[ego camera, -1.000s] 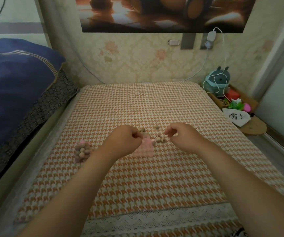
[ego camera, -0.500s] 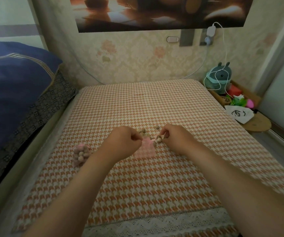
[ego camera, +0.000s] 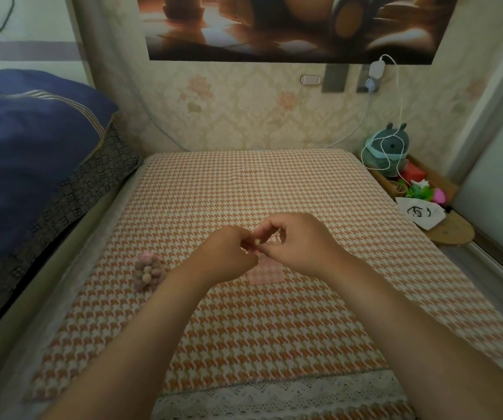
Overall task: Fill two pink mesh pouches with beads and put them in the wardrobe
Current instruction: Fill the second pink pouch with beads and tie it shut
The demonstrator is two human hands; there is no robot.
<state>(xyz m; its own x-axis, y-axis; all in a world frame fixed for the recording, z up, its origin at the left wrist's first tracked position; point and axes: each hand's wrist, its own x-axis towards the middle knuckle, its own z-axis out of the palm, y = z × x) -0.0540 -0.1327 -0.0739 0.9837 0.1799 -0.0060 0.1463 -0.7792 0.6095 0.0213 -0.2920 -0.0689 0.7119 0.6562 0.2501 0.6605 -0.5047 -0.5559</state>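
A flat pink mesh pouch lies on the orange houndstooth mattress, its upper edge raised between my hands. My left hand pinches the pouch's mouth with curled fingers. My right hand meets it from the right and pinches small beige beads at the opening. The loose beads on the mattress are hidden behind my hands. A second pink mesh pouch, bulging with beige beads, lies to the left of my left forearm.
A blue duvet lies on a raised bed at the left. A low wooden shelf at the right holds a plush toy, a white cable, a white bag and small toys. A grey door panel stands at the far right.
My right hand dipped to the loose beads, picked some up and moved left to meet my left hand at the pouch's mouth. The camera moved closer.
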